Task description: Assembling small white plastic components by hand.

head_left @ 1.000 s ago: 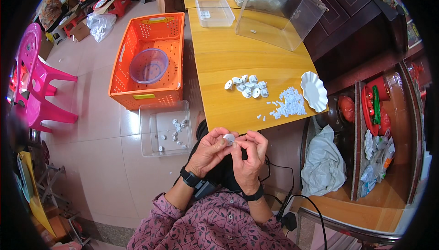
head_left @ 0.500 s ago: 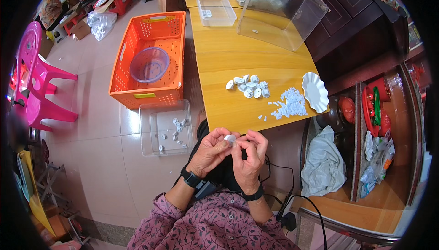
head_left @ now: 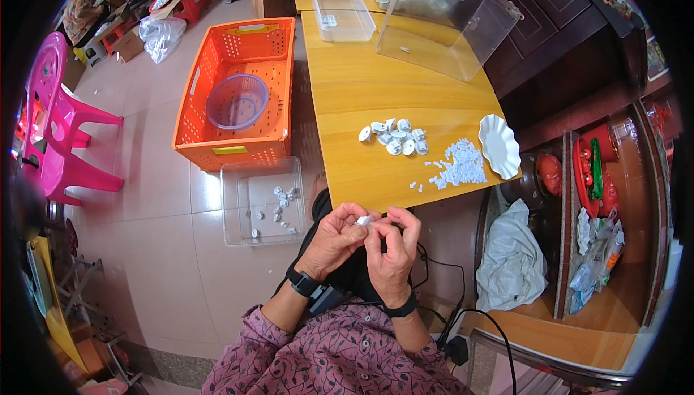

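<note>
Just off the near edge of the yellow table (head_left: 405, 41), my left hand (head_left: 332, 239) pinches a small white round plastic part (head_left: 365, 220) between thumb and fingers. My right hand (head_left: 392, 250) meets it from the right, thumb and forefinger closed at the part's edge; whether a smaller piece sits in them is hidden. On the table lie a cluster of similar white round parts (head_left: 394, 137) and, to their right, a heap of tiny white plastic pieces (head_left: 463, 164). Beside the heap is a white scalloped dish (head_left: 499, 147).
A clear tray (head_left: 225, 211) with several white parts sits on the floor at left, before an orange crate (head_left: 188, 127) holding a clear bowl (head_left: 237, 102). A clear box (head_left: 434, 41) and a shallow container (head_left: 340, 15) stand farther back. Pink chair (head_left: 79, 156) at far left; shelves at right.
The white part has turned slightly between my fingers, now showing more of its side. Both hands keep nearly the same place.
</note>
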Available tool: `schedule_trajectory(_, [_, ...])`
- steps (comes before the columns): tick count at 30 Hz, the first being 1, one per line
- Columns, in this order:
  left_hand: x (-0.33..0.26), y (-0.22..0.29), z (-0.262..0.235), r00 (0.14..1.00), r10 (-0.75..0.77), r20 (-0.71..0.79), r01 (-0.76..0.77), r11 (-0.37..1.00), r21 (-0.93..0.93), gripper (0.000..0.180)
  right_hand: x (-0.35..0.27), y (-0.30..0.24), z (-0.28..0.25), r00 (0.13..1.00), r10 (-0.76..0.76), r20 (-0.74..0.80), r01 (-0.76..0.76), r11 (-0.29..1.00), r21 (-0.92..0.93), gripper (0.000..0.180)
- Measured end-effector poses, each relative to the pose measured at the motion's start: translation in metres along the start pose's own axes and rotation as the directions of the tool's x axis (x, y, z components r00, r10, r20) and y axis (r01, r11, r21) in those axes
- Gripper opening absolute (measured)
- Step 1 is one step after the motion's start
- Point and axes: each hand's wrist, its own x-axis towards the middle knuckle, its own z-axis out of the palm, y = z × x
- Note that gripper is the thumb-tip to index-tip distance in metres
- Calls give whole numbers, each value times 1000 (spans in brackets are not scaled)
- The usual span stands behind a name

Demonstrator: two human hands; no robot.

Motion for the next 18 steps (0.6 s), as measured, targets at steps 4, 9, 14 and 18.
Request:
schedule_trajectory(4, [-2, 1, -3, 1000, 13, -19, -12, 996, 86, 27, -1, 0, 0, 999, 16, 38, -16, 1000, 5, 16])
schedule_trajectory(9, [-3, 0, -7, 999, 22, -37, -20, 999, 45, 25, 0, -2, -1, 997, 38, 65, -44, 996, 78, 14])
schedule_trajectory(14, [-3, 3, 0, 998, 23, -56, -19, 997, 69, 24, 0, -2, -3, 996, 53, 69, -60, 993, 102, 11])
schedule_trajectory(18, [-3, 2, -3, 998, 20, -65, -14, 996, 88, 24, 0, -2, -3, 997, 47, 68, -52, 995, 86, 10])
